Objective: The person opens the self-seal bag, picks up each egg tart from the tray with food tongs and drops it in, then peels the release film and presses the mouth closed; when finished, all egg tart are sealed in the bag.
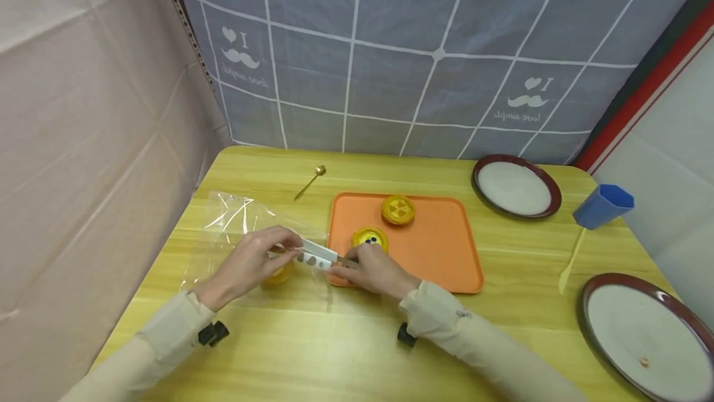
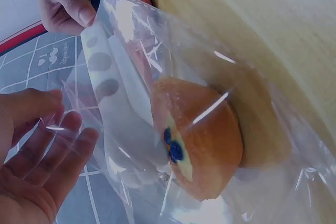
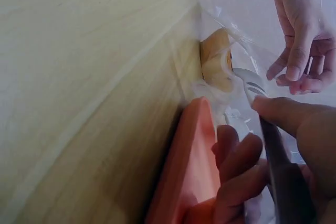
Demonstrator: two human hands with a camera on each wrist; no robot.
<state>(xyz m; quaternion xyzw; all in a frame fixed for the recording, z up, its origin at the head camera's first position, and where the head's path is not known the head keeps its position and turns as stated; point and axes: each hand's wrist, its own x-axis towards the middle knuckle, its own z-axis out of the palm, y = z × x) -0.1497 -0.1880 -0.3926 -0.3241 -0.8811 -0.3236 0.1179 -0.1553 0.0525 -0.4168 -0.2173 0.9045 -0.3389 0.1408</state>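
Note:
My right hand grips the dark handle of a pair of tongs with white, grey-spotted arms. The tongs' white ends reach into a clear plastic bag, right beside an egg tart with blue dots on its filling. That tart lies tilted inside the bag; whether the ends still touch it, I cannot tell. At the bag's mouth my left hand pinches the thin film between thumb and fingers. In the head view this hand partly covers the bagged tart.
An orange tray carries two more tarts, one blue-dotted, one with a brown pattern. A small gold spoon lies behind the bag. To the right are two red-rimmed plates, a blue cup and a pale yellow utensil.

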